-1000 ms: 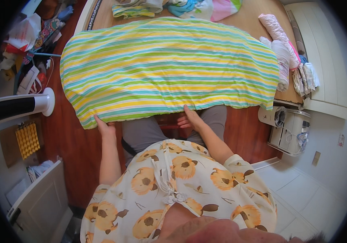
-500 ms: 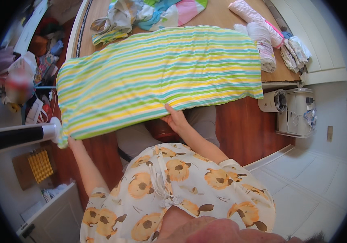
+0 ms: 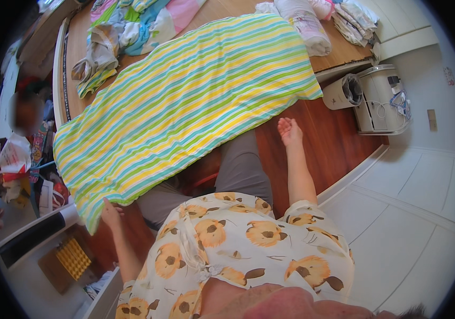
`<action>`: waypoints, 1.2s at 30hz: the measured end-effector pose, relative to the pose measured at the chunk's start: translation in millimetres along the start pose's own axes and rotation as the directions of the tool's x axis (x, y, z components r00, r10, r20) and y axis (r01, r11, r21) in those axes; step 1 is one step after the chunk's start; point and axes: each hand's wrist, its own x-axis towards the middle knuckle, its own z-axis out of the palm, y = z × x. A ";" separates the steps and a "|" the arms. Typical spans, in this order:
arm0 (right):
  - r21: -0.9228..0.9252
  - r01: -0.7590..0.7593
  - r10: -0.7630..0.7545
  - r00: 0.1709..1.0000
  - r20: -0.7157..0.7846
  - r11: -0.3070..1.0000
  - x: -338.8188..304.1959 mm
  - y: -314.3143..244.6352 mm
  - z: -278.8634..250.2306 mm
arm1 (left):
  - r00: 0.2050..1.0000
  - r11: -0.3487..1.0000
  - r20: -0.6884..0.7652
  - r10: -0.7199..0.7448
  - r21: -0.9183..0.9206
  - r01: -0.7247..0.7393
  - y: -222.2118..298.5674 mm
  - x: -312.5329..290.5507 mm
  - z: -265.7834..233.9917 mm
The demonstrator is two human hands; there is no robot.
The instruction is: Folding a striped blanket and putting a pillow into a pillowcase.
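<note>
A long padded cloth (image 3: pixel 195 101) with green, yellow, blue and white stripes lies slanting over the table's near edge and partly across my lap. My left hand (image 3: pixel 112 213) is closed at its near left edge, a digit on top of the fabric; part of the grip is hidden. Just left of that hand, a corner of the cloth droops down. My right hand (image 3: pixel 290 133) is off the cloth, below its near right edge, palm turned up. Its fingers are loosely curled, apart, and hold nothing.
Crumpled coloured fabric (image 3: pixel 137 26) lies at the table's far left. A rolled white bundle (image 3: pixel 307 26) and folded cloths (image 3: pixel 352 21) sit at the far right. A bin (image 3: pixel 339 93) stands by a white cabinet (image 3: pixel 381 101). Piled belongings (image 3: pixel 17 159) and a black-and-white appliance (image 3: pixel 36 236) are at left.
My right hand has let go of the striped cloth and moved right, turning palm up. The cloth now slants more and lies flatter, its left end lower in view. The view has shifted.
</note>
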 end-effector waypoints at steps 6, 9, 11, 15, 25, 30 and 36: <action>-0.146 0.151 -0.176 0.967 -0.184 0.978 63.2 -49.9 4.4 | 0.486 0.428 0.320 0.813 0.237 -0.872 47.0 -111.9 102.2; -0.174 0.087 -0.131 0.957 -0.261 0.981 69.9 -65.0 18.3 | 0.168 -0.003 0.552 0.817 0.294 -0.956 65.6 -135.6 146.7; -0.080 0.090 -0.107 0.964 -0.243 0.993 72.3 -70.5 36.6 | 0.081 -0.321 0.676 0.732 0.448 -0.835 63.6 -136.5 166.8; -0.045 0.203 -0.206 0.974 -0.092 0.978 107.1 -83.5 43.3 | 0.208 -0.227 0.685 0.699 0.487 -0.843 52.8 -81.4 185.8; -0.422 0.743 -0.825 0.565 -0.019 0.519 38.5 -130.7 56.5 | -0.164 -0.328 0.409 0.898 0.370 -0.869 74.9 -104.4 89.5; -0.298 0.385 -0.482 0.769 -0.421 0.874 40.2 -83.6 8.2 | 0.050 -0.166 0.506 0.861 0.373 -0.913 49.2 -95.3 89.1; -0.288 0.347 -0.425 0.862 -0.276 0.892 33.1 -80.9 -20.6 | 0.075 -0.117 0.549 0.832 0.306 -0.945 28.0 -89.1 85.9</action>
